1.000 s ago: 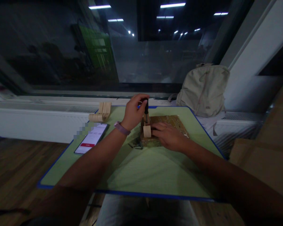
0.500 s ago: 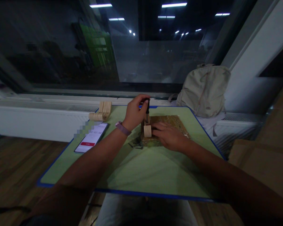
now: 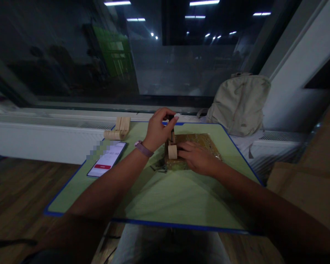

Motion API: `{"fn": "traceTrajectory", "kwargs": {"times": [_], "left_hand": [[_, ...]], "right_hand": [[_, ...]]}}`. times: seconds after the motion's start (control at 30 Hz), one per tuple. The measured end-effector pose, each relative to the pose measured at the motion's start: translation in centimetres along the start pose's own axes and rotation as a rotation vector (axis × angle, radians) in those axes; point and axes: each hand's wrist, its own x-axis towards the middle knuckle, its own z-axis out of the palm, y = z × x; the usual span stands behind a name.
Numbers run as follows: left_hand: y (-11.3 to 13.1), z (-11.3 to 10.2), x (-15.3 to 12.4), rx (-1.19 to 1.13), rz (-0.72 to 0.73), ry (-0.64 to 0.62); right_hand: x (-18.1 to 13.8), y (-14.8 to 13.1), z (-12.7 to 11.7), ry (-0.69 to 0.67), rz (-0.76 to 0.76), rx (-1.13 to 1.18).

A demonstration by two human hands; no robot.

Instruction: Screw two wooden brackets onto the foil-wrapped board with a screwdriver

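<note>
Work on the wooden block (image 3: 172, 151) looks partway through: a black screwdriver (image 3: 173, 129) stands nearly upright on its far part, though whether the tip sits in a screw cannot be made out. The left hand (image 3: 158, 129) pinches the handle from above; the right hand (image 3: 196, 157) lies with fingers stretched against the block, and whether they grip it cannot be told. Taking the block as clock centre, small dark pieces (image 3: 161, 168), perhaps screws, lie loose at 7 o'clock, apparently unused. A plastic-wrapped board (image 3: 202, 141) lies beneath, reaching towards 3 o'clock. On the green counter (image 3: 154, 201), a phone (image 3: 110, 158) sits at 9 o'clock and other wooden parts (image 3: 122, 126) at 10. A backpack (image 3: 240, 106) leans at 2 o'clock, beyond the counter; a cardboard box (image 3: 299, 205) stands near 4. Nothing seems to block the screwdriver, but the hands hide much of the handle and block.
</note>
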Motion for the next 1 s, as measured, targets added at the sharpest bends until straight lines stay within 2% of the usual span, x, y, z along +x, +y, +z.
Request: {"fn": "traceTrajectory", "kwargs": {"times": [0.27, 0.4, 0.57, 0.8, 1.0], "left_hand": [[-0.13, 0.16, -0.3, -0.093, -0.08, -0.022], [0.03, 0.11, -0.21, -0.064, -0.047, -0.044], [-0.28, 0.5, -0.42, -0.189, -0.084, -0.086], [0.03, -0.1, -0.09, 0.005, 0.052, 0.029], [0.19, -0.12, -0.16, 0.05, 0.065, -0.009]], "right_hand": [[0.0, 0.03, 0.02, 0.006, -0.004, 0.018], [0.02, 0.02, 0.04, 0.005, -0.005, 0.018], [0.05, -0.05, -0.05, -0.006, 0.0, -0.005], [0.02, -0.09, -0.08, -0.006, 0.001, -0.004], [-0.05, 0.08, 0.19, 0.021, -0.01, -0.015]]}}
